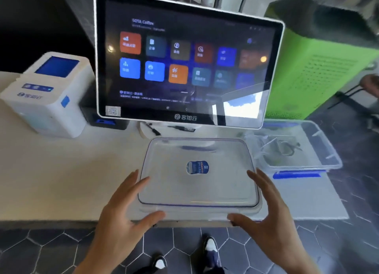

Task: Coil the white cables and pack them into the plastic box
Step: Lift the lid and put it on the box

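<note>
The clear lid [198, 183] lies flat at the front edge of the bench [71, 171], blue label up, and the person stands over it with both hands spread. The left hand [125, 210] has its fingers splayed along the lid's left side and its thumb at the near corner; the right hand [264, 210] mirrors it on the other side. Both are open, palms turned inward, touching or nearly touching the rim rather than clamped on it (the blur makes actual contact hard to call).

The plastic box [303, 150] itself sits to the right, behind the lid, partly hanging past the bench's end. Inside it I can make out a pale tangle that looks like the white cables [274, 148], with a darker loop among them, though whether they are neatly coiled I cannot tell through the clear walls.

So my reading is that the packing looks largely done and the closing remains: the box is open, the lid is off it, and no loose cable shows on the bench near the touchscreen [184, 58] or the small white printer [49, 93].
</note>
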